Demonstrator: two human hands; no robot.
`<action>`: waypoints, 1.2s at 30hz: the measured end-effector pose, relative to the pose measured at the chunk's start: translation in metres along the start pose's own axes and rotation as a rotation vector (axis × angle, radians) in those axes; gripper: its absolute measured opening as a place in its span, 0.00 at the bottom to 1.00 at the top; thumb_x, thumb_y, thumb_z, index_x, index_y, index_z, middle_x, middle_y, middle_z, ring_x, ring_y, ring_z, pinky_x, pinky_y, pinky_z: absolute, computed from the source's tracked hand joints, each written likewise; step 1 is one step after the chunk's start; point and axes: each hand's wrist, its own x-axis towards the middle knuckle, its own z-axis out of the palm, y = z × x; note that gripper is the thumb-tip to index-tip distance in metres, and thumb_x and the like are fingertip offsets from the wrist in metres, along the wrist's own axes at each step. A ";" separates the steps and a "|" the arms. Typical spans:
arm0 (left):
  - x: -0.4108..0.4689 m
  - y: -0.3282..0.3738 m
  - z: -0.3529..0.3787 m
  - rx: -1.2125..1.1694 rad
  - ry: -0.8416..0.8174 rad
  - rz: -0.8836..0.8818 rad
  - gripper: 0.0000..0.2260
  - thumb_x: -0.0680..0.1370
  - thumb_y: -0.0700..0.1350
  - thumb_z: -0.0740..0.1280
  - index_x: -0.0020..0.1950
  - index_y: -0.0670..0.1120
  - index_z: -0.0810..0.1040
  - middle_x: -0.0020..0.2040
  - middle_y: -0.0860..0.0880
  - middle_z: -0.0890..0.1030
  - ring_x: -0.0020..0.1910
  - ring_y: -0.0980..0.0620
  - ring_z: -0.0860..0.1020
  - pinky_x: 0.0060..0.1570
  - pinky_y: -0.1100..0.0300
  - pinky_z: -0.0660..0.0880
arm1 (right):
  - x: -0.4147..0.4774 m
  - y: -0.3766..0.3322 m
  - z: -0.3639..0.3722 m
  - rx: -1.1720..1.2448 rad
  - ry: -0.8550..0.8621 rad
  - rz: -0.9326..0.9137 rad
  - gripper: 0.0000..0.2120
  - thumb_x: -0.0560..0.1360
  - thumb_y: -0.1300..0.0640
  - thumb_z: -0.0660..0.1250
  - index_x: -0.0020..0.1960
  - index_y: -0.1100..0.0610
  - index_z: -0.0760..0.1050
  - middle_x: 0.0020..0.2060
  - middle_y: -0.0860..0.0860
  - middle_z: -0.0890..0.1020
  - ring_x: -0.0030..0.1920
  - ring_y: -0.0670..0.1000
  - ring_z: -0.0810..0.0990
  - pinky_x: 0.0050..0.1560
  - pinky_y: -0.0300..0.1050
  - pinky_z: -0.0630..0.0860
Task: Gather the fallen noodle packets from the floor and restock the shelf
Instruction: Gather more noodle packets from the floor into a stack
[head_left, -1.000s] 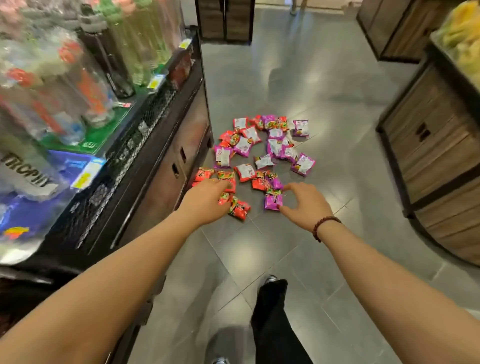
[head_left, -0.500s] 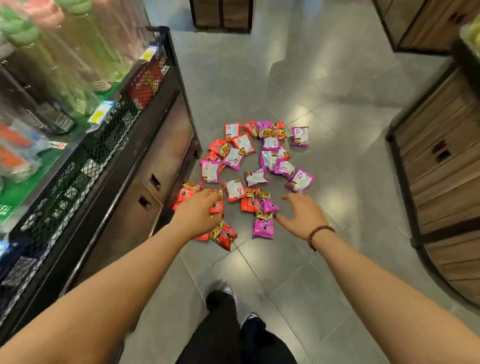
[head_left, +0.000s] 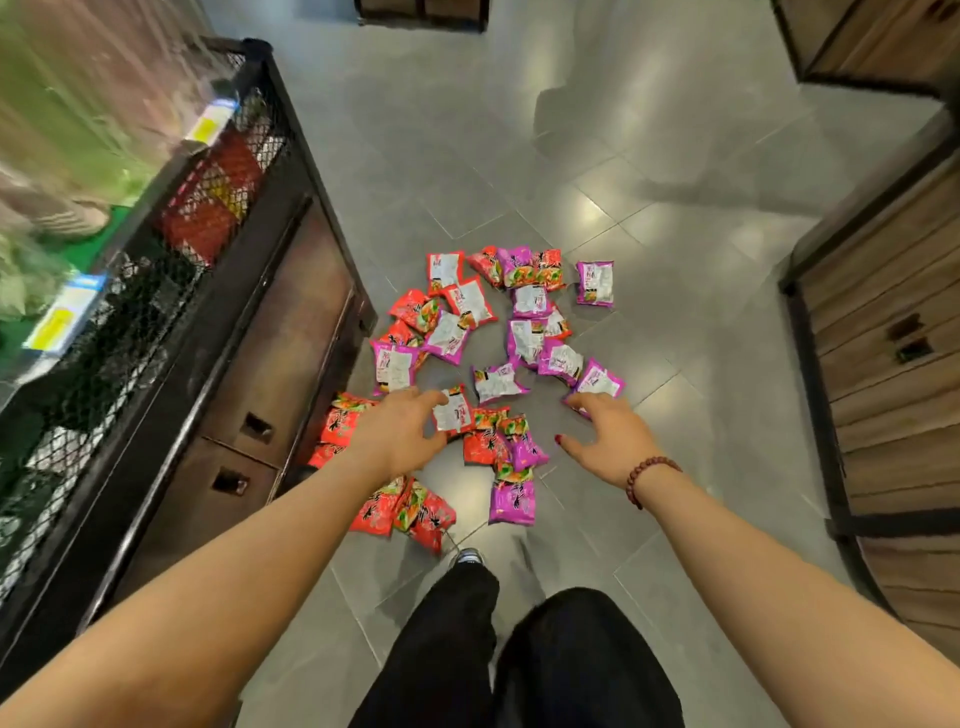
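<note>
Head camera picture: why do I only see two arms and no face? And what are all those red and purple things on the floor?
The camera sits on a person's head and looks down, so you see what they see: their own arms, black trousers and a shoe. No robot here, just two bare hands. The left hand and the right hand, the one with the bead bracelet, reach with spread fingers over a heap of red and purple noodle packets on the grey tiled floor. Neither hand seems to hold a packet yet. On the left stands a black mesh shelf, probably where they go back.
</note>
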 end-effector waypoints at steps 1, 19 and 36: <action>0.010 -0.001 -0.001 -0.009 -0.003 0.000 0.23 0.76 0.51 0.65 0.70 0.49 0.71 0.63 0.44 0.76 0.63 0.43 0.74 0.57 0.50 0.74 | 0.010 0.004 0.000 -0.011 -0.016 0.002 0.26 0.74 0.46 0.67 0.69 0.52 0.68 0.65 0.53 0.73 0.65 0.54 0.70 0.63 0.47 0.68; 0.165 -0.020 0.177 -0.433 -0.072 -0.479 0.32 0.69 0.59 0.63 0.71 0.46 0.71 0.67 0.43 0.74 0.66 0.43 0.72 0.63 0.55 0.69 | 0.231 0.141 0.114 0.144 -0.376 0.078 0.23 0.74 0.53 0.71 0.66 0.55 0.70 0.65 0.55 0.74 0.65 0.55 0.71 0.63 0.43 0.67; 0.290 -0.084 0.535 -0.487 -0.173 -0.474 0.44 0.68 0.59 0.73 0.79 0.59 0.53 0.76 0.46 0.60 0.74 0.45 0.62 0.72 0.52 0.63 | 0.379 0.274 0.424 0.206 -0.407 0.082 0.32 0.70 0.50 0.74 0.71 0.48 0.66 0.64 0.56 0.71 0.65 0.56 0.70 0.63 0.46 0.66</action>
